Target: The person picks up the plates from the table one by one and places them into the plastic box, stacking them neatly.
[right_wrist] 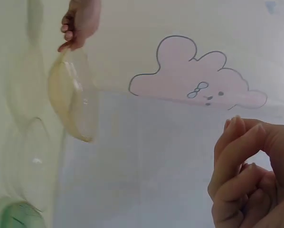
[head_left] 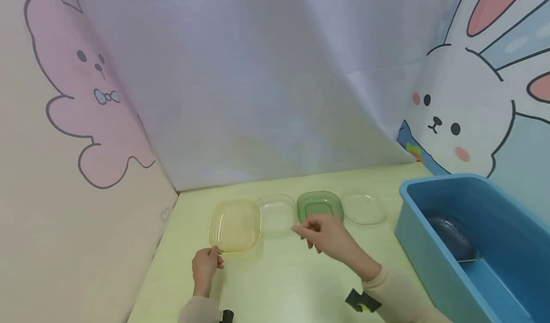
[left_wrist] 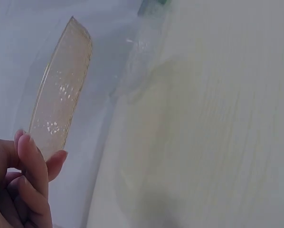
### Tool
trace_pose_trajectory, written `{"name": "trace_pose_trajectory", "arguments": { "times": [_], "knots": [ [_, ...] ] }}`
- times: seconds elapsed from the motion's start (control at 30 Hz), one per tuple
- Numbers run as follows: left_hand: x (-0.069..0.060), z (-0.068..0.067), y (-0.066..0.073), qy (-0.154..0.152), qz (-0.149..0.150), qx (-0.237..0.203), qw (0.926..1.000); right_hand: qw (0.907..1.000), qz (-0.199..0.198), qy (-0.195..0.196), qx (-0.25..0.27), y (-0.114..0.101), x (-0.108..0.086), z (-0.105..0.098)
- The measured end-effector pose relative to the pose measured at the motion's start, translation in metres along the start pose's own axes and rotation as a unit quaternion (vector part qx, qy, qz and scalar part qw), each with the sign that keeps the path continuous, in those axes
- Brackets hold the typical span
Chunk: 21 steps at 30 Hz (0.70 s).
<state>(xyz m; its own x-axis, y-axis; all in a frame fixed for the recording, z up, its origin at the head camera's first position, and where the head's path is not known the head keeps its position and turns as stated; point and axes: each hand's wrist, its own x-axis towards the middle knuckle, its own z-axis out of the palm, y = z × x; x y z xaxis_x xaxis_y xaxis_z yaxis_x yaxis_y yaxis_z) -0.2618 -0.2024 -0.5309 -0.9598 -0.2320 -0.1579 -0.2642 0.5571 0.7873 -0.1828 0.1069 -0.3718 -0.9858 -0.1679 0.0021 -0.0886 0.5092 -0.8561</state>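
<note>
At the grip, we see the left hand [head_left: 206, 265] pinching the rim of a translucent yellow square plate [head_left: 235, 226] between thumb and fingers, closed to the thickness of the rim. The plate extends forward and to the right of this hold, which takes its near-left corner; in both wrist views we observe it raised above the pale yellow-green tabletop [head_left: 266, 289]. The right hand [head_left: 330, 239] hangs well to the right of the plate, its fingers curled and thumb meeting index, with nothing in them that we can discern. Farther out, we note a row to the right of the yellow plate: a clear plate [head_left: 277, 214], a green plate [head_left: 319, 203] and a clear ridged-edge dish [head_left: 364, 209]. At far right stands a blue bin [head_left: 447, 273], with a dark dish [head_left: 450, 237] inside.
</note>
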Motion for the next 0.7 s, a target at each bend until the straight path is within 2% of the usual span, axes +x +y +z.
{"name": "trace_pose_trajectory", "arguments": {
  "times": [0.1,0.27,0.5,0.6,0.7],
  "knots": [
    [-0.016,0.006,0.005,-0.019,0.020,-0.009,0.9996,0.9988,0.025,-0.009,0.042,0.029,-0.002,0.019],
    [-0.042,0.019,0.006,-0.047,0.047,-0.006,0.9977,0.9953,0.061,-0.016,0.073,0.073,0.001,0.043],
    [-0.075,0.055,0.009,-0.108,0.063,-0.033,0.9916,0.9909,0.069,-0.051,0.104,0.111,-0.009,0.058],
    [-0.087,0.065,0.012,-0.130,0.067,-0.046,0.9882,0.9917,0.069,-0.039,0.102,0.123,-0.017,0.062],
    [-0.099,0.072,0.015,-0.158,0.060,-0.064,0.9836,0.9926,0.072,-0.008,0.097,0.132,-0.024,0.066]
  ]
}}
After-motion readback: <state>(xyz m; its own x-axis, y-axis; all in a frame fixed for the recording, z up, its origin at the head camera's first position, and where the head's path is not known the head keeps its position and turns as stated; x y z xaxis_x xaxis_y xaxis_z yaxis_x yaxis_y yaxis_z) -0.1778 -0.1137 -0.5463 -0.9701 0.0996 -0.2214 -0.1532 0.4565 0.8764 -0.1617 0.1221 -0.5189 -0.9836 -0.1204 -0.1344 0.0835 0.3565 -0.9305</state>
